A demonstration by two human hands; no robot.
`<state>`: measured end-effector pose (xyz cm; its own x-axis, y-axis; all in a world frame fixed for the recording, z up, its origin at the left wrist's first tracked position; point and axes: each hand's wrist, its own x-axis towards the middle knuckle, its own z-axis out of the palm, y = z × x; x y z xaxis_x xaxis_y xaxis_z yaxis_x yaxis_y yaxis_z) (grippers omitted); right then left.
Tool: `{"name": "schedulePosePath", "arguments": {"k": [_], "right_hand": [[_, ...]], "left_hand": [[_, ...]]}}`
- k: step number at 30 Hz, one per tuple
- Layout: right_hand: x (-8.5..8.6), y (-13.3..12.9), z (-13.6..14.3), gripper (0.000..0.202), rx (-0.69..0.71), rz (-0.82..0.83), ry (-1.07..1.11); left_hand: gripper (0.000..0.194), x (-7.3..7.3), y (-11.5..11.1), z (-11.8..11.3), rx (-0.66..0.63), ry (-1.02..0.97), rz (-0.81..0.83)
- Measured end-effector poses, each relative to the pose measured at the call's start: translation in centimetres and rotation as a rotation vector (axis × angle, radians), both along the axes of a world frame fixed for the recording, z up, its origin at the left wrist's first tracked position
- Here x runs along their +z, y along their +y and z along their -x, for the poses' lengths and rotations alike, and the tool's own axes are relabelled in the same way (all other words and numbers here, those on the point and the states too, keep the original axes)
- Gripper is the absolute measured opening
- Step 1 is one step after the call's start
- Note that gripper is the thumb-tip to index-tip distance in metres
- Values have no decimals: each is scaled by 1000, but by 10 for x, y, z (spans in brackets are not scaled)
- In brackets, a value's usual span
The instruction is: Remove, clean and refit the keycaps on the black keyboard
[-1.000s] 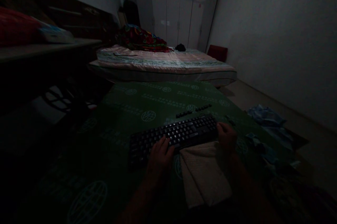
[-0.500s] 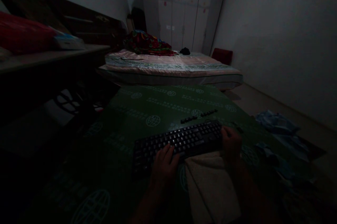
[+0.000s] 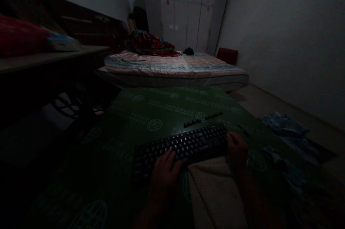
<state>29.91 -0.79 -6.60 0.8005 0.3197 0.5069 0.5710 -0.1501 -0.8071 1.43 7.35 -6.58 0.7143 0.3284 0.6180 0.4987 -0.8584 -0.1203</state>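
Observation:
A black keyboard [image 3: 185,144] lies slantwise on the green table. My left hand [image 3: 165,168] rests on its near edge, fingers stretched out over the lower keys. At the keyboard's right end is my right hand [image 3: 237,146], its fingers curled together in a pinch. Whatever sits between those fingertips is too dark and small to make out. Beyond the keyboard, a broken row of loose black keycaps [image 3: 192,123] lies on the table. A folded beige cloth [image 3: 215,189] is spread in front of the keyboard, close to my right forearm.
The green printed table top [image 3: 129,117] reaches toward a bed [image 3: 178,67] with a red patterned blanket. Small dark items [image 3: 244,130] lie right of the keyboard. Crumpled bluish cloth [image 3: 283,123] is at the right. A sewing-machine stand with a shelf [image 3: 88,51] is at the left.
My left hand has shifted slightly left and down in the picture, with the whole view drifting a little. The right hand stays closed at the keyboard's right end.

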Motion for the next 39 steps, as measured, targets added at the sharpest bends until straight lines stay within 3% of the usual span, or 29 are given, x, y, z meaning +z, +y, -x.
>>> {"name": "schedulePosePath", "arguments": {"k": [13,23,28,34,39], "right_hand": [[4,-5,2,32,24,31,72],[6,-6,4,31,32,28,54],[4,-6,3,34,46,40,52],[4,-5,4,34,34,22,54],[6,-7,6,35,55,57,64]], "left_hand": [[29,8,-8,-3,4,81,110],[29,10,-6,-4,-19,78,87],[28,19,-12,-3,8,90,141],[29,43,-8,-11,26,174,279],[55,49,9,-21,-23,234,413]]}}
